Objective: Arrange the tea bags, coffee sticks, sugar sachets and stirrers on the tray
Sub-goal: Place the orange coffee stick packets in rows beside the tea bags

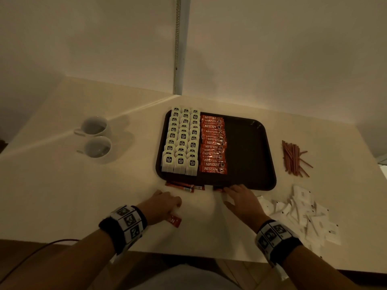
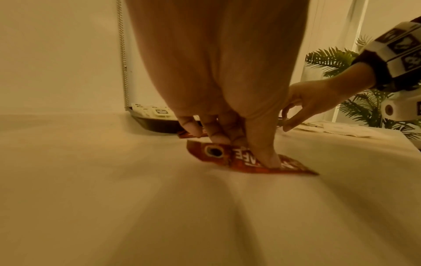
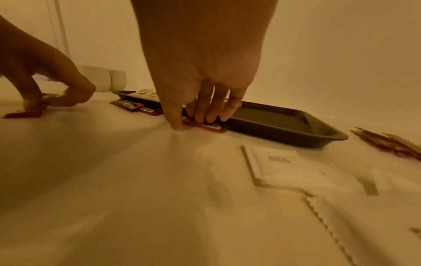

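Observation:
A dark tray [image 1: 251,143] holds three columns of tea bags [image 1: 182,141] and one column of red coffee sticks [image 1: 212,143]; its right half is bare. My left hand [image 1: 176,206] pinches a red coffee stick [image 2: 250,160] and tilts it up off the table near the front. My right hand [image 1: 228,190] lies with straight fingers pressing on another coffee stick [image 3: 209,126] against the tray's front rim, the thumb on the table beside it. Loose coffee sticks [image 1: 184,186] lie in front of the tray's left corner. Brown stirrers [image 1: 293,158] and white sugar sachets [image 1: 303,214] lie to the right.
Two white cups [image 1: 96,137] stand at the left of the table. The wall runs close behind the tray. The table's front edge [image 1: 188,255] is near my wrists. A green plant [image 2: 337,59] stands beyond the table's right end.

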`<state>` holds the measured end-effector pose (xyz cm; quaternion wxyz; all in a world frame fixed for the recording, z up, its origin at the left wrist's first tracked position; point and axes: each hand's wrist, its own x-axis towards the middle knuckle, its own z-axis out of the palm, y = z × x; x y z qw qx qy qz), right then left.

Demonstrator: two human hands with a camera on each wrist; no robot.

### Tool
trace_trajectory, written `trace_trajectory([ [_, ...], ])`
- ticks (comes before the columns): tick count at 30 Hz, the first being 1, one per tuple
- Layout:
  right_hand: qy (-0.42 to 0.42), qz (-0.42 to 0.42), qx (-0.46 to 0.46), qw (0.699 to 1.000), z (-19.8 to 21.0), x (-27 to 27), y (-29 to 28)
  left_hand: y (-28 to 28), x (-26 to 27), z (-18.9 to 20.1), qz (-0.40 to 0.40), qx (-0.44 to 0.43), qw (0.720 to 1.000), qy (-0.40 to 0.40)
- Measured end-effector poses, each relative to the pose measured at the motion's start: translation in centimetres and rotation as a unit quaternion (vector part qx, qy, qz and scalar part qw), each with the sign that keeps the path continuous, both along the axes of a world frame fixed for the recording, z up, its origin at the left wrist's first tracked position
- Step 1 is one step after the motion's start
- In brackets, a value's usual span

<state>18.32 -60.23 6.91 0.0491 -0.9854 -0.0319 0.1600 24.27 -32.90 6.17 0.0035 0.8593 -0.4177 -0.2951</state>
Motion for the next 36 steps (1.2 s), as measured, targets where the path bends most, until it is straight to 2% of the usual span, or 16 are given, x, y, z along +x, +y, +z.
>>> trace_trajectory([
  [3, -0.016, -0.002, 0.018, 1.0, -0.3, -0.2, 0.3, 0.0, -0.1, 0.0, -0.004, -0.016, 0.999, -0.032],
  [7, 0.005, 0.027, 0.062, 0.998, -0.5, -0.3, 1.1, -0.5, 0.1, -0.5, 0.028, -0.084, 0.994, -0.066],
  [12, 0.042, 0.035, 0.073, 0.996, 0.0, 0.9, 2.3, -1.1, 0.0, -1.0, 0.025, -0.081, 0.993, -0.085],
  [15, 0.047, 0.077, 0.101, 0.991, 0.2, 1.6, 3.4, -0.7, 0.1, -1.1, 0.013, -0.105, 0.99, -0.094],
  [20, 0.051, 0.127, 0.064, 0.989, -0.1, 2.8, 5.2, -0.4, 0.4, -1.4, 0.051, -0.118, 0.991, -0.029],
  [24, 0.032, 0.117, 0.095, 0.988, -0.3, 2.6, 5.5, 0.0, 0.6, -1.5, 0.089, -0.13, 0.987, -0.03],
  [26, 0.017, 0.137, 0.096, 0.986, -0.2, 2.5, 5.7, 0.0, 0.8, -1.4, 0.132, -0.136, 0.982, -0.005],
  [31, 0.029, 0.141, 0.102, 0.984, -0.2, 3.0, 6.7, 0.2, 1.4, -0.8, 0.15, -0.09, 0.983, 0.055],
  [34, 0.051, 0.12, 0.095, 0.987, -0.1, 3.5, 7.5, 0.7, 2.0, 0.6, 0.205, -0.123, 0.965, 0.105],
  [36, 0.068, 0.125, 0.068, 0.988, 0.4, 3.5, 7.8, 1.4, 2.6, 1.6, 0.249, -0.164, 0.941, 0.16],
])
